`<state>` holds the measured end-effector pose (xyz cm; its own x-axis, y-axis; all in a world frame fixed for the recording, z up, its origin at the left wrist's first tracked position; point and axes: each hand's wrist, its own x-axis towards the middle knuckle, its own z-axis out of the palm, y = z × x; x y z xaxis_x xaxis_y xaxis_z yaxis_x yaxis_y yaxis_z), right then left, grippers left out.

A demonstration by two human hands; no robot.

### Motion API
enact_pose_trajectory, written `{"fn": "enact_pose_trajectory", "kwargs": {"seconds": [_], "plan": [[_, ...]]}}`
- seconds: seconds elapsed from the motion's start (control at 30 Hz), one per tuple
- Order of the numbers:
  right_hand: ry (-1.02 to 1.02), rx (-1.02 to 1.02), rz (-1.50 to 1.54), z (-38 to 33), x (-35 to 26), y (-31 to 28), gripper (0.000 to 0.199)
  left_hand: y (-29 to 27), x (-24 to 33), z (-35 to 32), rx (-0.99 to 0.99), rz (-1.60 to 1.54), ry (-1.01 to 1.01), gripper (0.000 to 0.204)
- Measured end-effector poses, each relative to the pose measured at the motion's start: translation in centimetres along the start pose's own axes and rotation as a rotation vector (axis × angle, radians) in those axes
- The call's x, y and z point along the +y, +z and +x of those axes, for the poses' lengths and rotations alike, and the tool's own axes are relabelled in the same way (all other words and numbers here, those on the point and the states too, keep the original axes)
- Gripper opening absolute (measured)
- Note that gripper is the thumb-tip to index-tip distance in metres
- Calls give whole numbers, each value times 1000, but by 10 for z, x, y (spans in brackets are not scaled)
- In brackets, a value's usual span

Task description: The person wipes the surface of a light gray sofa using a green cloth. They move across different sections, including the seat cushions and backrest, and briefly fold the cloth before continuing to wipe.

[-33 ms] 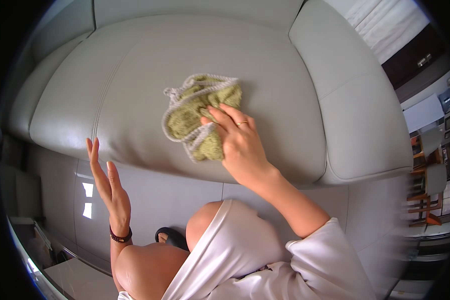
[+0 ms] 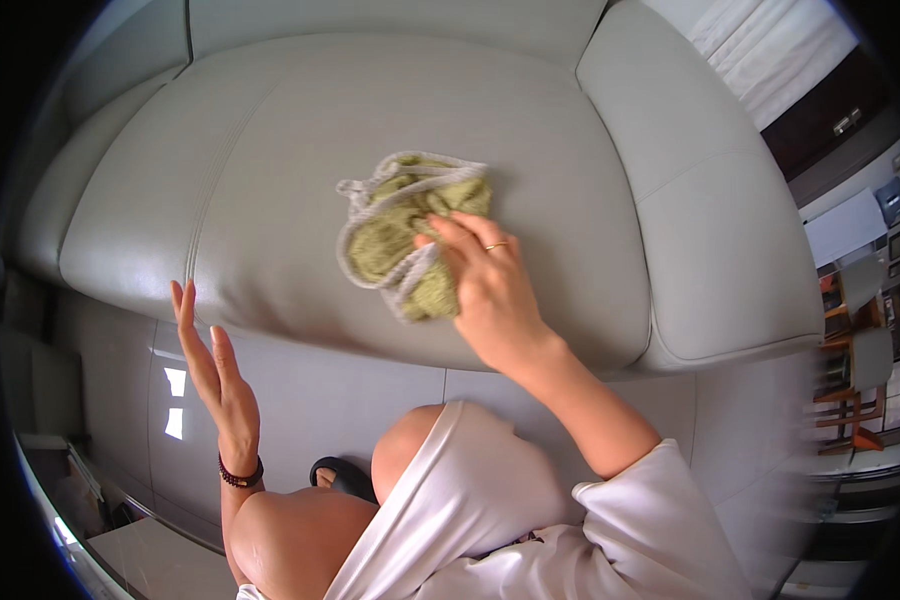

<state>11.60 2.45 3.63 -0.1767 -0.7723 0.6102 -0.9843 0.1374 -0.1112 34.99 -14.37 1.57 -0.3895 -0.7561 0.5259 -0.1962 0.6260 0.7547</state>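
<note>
Green cloth (image 2: 382, 238) shifted right; part hidden under right fingers (image 2: 469, 230).

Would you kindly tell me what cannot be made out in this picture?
In the head view:
Palm of the right hand: hidden by its own back.
Grey leather seat beneath the green cloth with pale edging: covered by that cloth.
Part of the black slipper: hidden by the bare leg.
Top of the grey leather backrest: cut off by the upper edge.
Orange object: too small to identify.
</note>
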Motion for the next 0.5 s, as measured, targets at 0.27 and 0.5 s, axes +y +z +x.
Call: {"fn": "enact_pose_trajectory", "kwargs": {"seconds": [0.27,0.5], "plan": [[606,-282,-600,1,120,-65,21,1,0,0,26,-33,-53,48],[748,-190,-436,-39,114,-60,34,-1,-7,-1,-15,-46,-75,47]]}}
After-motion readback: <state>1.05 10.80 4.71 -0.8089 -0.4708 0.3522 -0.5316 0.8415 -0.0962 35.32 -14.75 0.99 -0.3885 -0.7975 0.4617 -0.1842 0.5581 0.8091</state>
